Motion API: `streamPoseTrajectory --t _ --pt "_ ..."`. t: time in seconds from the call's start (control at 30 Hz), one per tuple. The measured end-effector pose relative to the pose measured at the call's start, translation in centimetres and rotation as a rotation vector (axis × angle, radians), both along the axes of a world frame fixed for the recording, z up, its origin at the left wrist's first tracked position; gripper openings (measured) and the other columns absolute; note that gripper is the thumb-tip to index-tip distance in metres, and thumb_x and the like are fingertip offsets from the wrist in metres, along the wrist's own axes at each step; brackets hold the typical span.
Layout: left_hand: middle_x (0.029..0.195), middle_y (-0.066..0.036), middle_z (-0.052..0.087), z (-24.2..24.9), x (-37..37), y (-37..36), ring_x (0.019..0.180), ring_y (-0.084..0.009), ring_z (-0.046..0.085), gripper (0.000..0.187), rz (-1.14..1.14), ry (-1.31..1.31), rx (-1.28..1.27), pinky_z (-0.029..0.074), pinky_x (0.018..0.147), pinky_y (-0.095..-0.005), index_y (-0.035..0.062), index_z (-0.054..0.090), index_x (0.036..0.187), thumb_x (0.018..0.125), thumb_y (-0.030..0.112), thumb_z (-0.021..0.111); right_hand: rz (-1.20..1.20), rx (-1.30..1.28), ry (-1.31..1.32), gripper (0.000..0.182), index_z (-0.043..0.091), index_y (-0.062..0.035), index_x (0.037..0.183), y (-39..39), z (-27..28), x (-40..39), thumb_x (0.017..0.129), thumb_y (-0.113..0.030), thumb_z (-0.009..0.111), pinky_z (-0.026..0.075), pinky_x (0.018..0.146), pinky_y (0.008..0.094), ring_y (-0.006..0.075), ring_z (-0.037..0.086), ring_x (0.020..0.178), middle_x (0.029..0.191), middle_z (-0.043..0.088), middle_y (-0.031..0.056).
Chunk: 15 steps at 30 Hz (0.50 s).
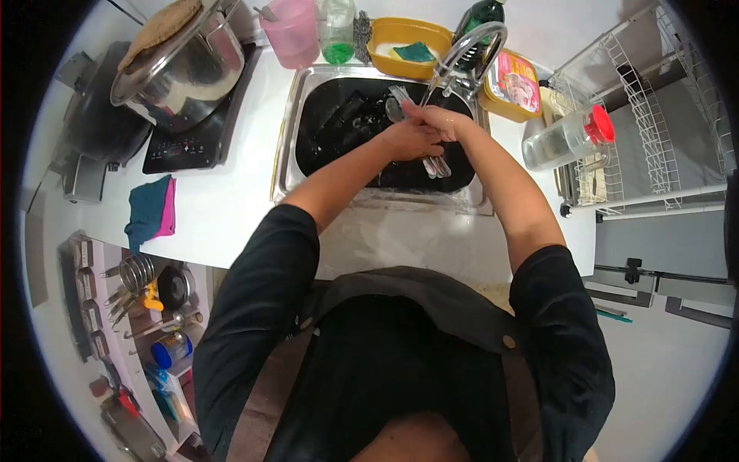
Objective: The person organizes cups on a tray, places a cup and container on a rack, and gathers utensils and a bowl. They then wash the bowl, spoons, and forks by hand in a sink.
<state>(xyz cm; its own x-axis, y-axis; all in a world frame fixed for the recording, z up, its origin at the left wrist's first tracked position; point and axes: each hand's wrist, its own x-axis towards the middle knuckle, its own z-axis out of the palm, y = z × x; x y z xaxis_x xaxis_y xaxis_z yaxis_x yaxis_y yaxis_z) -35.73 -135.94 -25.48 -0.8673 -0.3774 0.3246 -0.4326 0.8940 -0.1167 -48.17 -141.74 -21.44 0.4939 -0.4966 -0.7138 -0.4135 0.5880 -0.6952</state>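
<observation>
Over the black sink basin [339, 154], both my hands are wrapped round a bundle of metal cutlery [437, 167]. Handle ends stick out below the hands, and the other ends, one of them a round spoon bowl, show above. My left hand [413, 140] closes on the bundle from the left. Against it, my right hand [443, 122] grips from the upper right, fingers pointing left. The chrome faucet [471, 46] arches just above, with water running down by the hands. Dark items lie in the basin among patches of foam, too dim to name.
Behind the sink stand a pink pitcher [290, 32], a glass jar with green liquid [337, 35], a yellow tub [408, 48] with a sponge and a lidded tub [511, 86]. A red-capped jug [570, 138] lies beside a white wire rack [654, 115]. Left are a steel pot [188, 77] and cloths [152, 209].
</observation>
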Motion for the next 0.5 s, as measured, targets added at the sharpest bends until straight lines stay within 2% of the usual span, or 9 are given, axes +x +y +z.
streamPoseTrajectory --t 0.1,0.13,0.2,0.3,0.33,0.4,0.43,0.5 --pt "0.108 0.001 0.053 -0.8 0.1 0.1 0.109 -0.0183 0.045 0.014 -0.033 -0.148 -0.079 0.03 0.096 -0.0426 0.0191 0.056 0.087 0.076 0.024 0.049 -0.183 -0.124 -0.29 0.024 0.057 -0.0061 0.089 1.2 -1.5 -0.4 0.08 -0.027 0.065 0.05 0.056 0.0251 0.0129 0.06 0.071 0.081 0.061 0.0049" --pt "0.109 0.0 0.052 -0.5 0.4 0.2 0.109 -0.0186 0.045 0.016 0.005 -0.163 -0.138 0.03 0.096 -0.0421 0.0192 0.057 0.089 0.075 0.024 0.05 -0.169 -0.113 -0.222 0.017 0.058 -0.0056 0.084 1.6 -0.5 -0.1 0.079 -0.019 0.066 0.047 0.053 0.0245 0.0122 0.058 0.066 0.076 0.059 0.0039" --pt "0.109 0.0 0.051 -0.2 1.1 1.3 0.108 -0.0191 0.045 0.02 0.078 -0.19 -0.256 0.03 0.096 -0.0413 0.0194 0.057 0.093 0.074 0.024 0.051 -0.163 -0.162 -0.273 0.016 0.057 -0.0062 0.079 0.5 -2.2 0.8 0.08 -0.02 0.066 0.045 0.05 0.0246 0.0116 0.055 0.061 0.07 0.057 0.0028" --pt "0.107 -0.005 0.048 0.7 3.1 3.6 0.108 -0.0207 0.043 0.027 0.128 0.209 -0.267 0.031 0.095 -0.0423 0.0177 0.057 0.097 0.07 0.02 0.055 -0.219 -0.219 -0.291 0.021 0.056 -0.0067 0.075 -0.1 -2.4 1.8 0.079 -0.024 0.066 0.041 0.046 0.0257 0.011 0.049 0.054 0.064 0.052 0.001" --pt "0.109 -0.006 0.047 0.3 3.8 4.0 0.109 -0.0212 0.042 0.031 0.235 0.381 -0.045 0.031 0.096 -0.0438 0.0176 0.056 0.1 0.069 0.02 0.057 -0.249 -0.236 -0.289 0.023 0.055 -0.0067 0.074 -0.2 -2.0 2.0 0.079 -0.026 0.066 0.04 0.045 0.0262 0.0109 0.047 0.051 0.062 0.051 0.0003" --pt "0.113 -0.007 0.044 -1.9 4.8 4.5 0.111 -0.0222 0.04 0.038 0.448 0.717 0.419 0.03 0.096 -0.0466 0.0174 0.055 0.105 0.068 0.021 0.061 -0.142 -0.36 -0.184 0.024 0.055 -0.0076 0.073 0.0 -0.9 2.0 0.08 -0.028 0.065 0.038 0.044 0.0244 0.0094 0.045 0.05 0.061 0.049 -0.0005" --pt "0.114 -0.007 0.044 -2.9 4.8 3.8 0.111 -0.0226 0.04 0.038 0.545 1.104 0.68 0.031 0.095 -0.0472 0.0168 0.054 0.107 0.07 0.023 0.061 -0.084 -0.421 -0.129 0.025 0.055 -0.008 0.073 0.2 -0.4 2.0 0.081 -0.03 0.064 0.037 0.043 0.0235 0.0087 0.044 0.049 0.061 0.049 -0.0009" --pt "0.117 -0.008 0.043 -3.9 4.5 2.0 0.112 -0.0235 0.041 0.038 0.694 1.885 1.205 0.032 0.092 -0.0482 0.0157 0.052 0.11 0.074 0.027 0.061 0.098 -0.419 -0.122 0.029 0.052 -0.0071 0.086 0.6 0.7 2.4 0.082 -0.034 0.062 0.035 0.04 0.0221 0.0069 0.042 0.047 0.065 0.049 -0.0006"
